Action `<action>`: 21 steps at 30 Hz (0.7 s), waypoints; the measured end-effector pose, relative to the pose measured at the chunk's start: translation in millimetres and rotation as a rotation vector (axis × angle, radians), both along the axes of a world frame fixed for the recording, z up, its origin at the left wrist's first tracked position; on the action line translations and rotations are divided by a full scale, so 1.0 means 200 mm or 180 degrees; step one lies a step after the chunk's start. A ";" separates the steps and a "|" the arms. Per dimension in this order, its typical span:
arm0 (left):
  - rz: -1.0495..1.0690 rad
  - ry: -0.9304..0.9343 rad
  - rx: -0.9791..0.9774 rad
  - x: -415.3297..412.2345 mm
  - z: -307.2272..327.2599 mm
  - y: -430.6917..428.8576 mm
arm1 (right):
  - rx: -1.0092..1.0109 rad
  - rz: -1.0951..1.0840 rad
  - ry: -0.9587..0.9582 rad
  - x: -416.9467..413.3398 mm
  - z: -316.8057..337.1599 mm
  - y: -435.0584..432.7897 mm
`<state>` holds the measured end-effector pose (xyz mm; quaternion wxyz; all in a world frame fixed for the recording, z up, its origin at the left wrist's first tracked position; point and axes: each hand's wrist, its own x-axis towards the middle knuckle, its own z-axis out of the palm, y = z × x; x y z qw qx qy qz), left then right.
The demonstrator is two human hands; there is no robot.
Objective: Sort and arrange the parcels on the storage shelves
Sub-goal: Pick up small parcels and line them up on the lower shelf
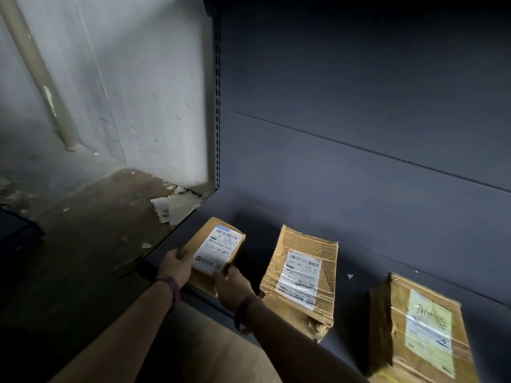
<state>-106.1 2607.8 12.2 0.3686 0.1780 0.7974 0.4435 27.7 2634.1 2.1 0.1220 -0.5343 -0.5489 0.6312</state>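
Far left: a pale pipe [41, 78] runs down a white wall [154, 92] to a concrete floor [91, 217], where torn paper scraps [174, 205] lie against the foot of the shelving. A slotted upright [217, 106] marks the left end of the dark grey unit; its back panel [359, 106] rises behind the shelf deck [365, 261].

At the deck's left front corner the person holds a small parcel [215, 250] in both hands. It is brown cardboard with a white barcode label facing up. The left hand [177, 265] grips the parcel's left edge, fingers curled round it. The right hand [231, 288] clasps the near right corner, fingers wrapped under it. Each wrist wears a dark band. Whether the parcel's underside rests on the deck cannot be told.

Just beside it to the right, not touching, the middle parcel [301, 277] lies flat on the deck. Its cardboard is crumpled and heavily taped, the white label is up and the near corner is torn. A small pale scrap [350, 276] lies on the bare deck further right.

Well apart at far right, the large parcel [423, 327] also lies flat. It is taped, bears a yellow-green label with handwriting, and is blurred and cut off by the frame's lower edge
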 end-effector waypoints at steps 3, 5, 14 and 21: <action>0.0125 -0.0207 0.0079 -0.01 -0.04 0.00 | 0.0146 0.0043 0.0022 -0.01 -0.02 -0.03; 0.0189 -0.0424 0.0133 -0.02 -0.05 0.00 | 0.0321 -0.0016 -0.0057 -0.02 -0.04 -0.03; 0.0057 -0.0749 0.0451 -0.06 0.02 -0.06 | 0.1145 -0.0285 -0.0341 0.01 0.03 0.06; -0.0023 -0.0588 0.0475 -0.11 -0.02 -0.07 | 0.1141 -0.0224 -0.0218 -0.02 0.03 0.02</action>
